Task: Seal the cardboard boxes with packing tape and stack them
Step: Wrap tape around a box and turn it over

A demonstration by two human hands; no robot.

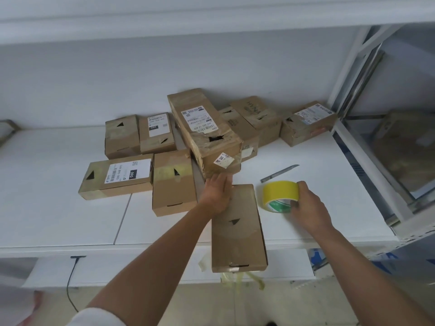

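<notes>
On the left of the worktop (58,208), several boxes (116,176) look already taped, and one big box (204,130) leans on the pile, so I judge the work about half done. My left hand (217,195) lies flat and open on the plain box (239,229), closed, contents hidden. My right hand (306,205) grips the yellow tape roll (280,192), beside the cutter (280,173)

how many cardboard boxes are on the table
9 in view, and more may be hidden: near box under the left hand, two front left, two back left, a raised tilted one, three back right.
</notes>
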